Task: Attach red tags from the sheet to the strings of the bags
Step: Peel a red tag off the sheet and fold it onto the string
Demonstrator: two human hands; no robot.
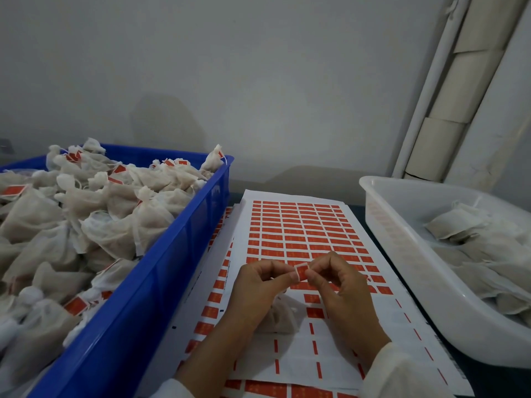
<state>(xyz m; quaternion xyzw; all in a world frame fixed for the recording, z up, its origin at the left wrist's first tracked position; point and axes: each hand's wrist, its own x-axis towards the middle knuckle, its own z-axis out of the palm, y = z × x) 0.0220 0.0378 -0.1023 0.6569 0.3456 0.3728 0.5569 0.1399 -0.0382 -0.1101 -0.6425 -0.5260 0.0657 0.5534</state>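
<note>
A red tag [301,272] is pinched between the fingertips of my left hand [258,285] and my right hand [342,288], held just above the sheet of red tags [298,234]. A white mesh bag [280,314] lies on the sheet under my hands, partly hidden by them. Its string is too thin to make out. The near rows of the sheet hold only thin red strips where tags were peeled off.
A blue crate [172,254] on the left is heaped with tagged white bags [86,219]. On the right, a white tub [402,239] holds several untagged bags [474,254]. More tag sheets lie stacked beneath the top one. A grey wall stands behind.
</note>
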